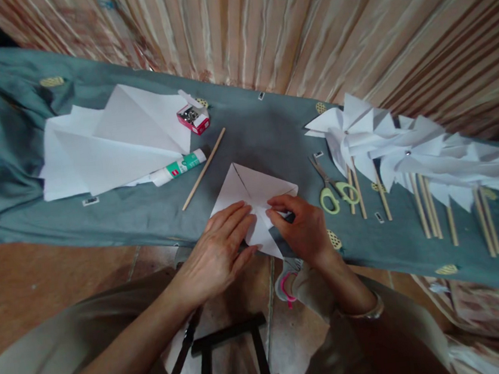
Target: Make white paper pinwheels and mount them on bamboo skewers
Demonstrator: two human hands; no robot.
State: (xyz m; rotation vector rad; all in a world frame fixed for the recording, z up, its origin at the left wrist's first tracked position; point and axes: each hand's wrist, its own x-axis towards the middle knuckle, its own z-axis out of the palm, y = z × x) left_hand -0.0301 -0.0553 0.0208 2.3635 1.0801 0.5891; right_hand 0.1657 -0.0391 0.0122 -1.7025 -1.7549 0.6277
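Observation:
A square white paper (264, 186) with slits cut in from its corners lies at the front edge of the cloth-covered table, one flap hanging toward me. My left hand (220, 244) rests on its left side, fingers stretched out over the paper and thumb apart near the lower edge. On the right side, my right hand (301, 223) is closed, with thumb and forefinger pinching the paper near its middle. Part of the sheet is hidden under both hands. Beyond the paper, to the left, lies a thin wooden stick (203, 169).
Green-handled scissors (333, 189) lie right of the paper. Several finished paper pinwheels (408, 154) on sticks cover the table's right side. On the left are white paper sheets (92, 151), a glue stick (179, 167) and an opened small red box (194, 120) of metal pins. A dark stool (228, 333) stands below.

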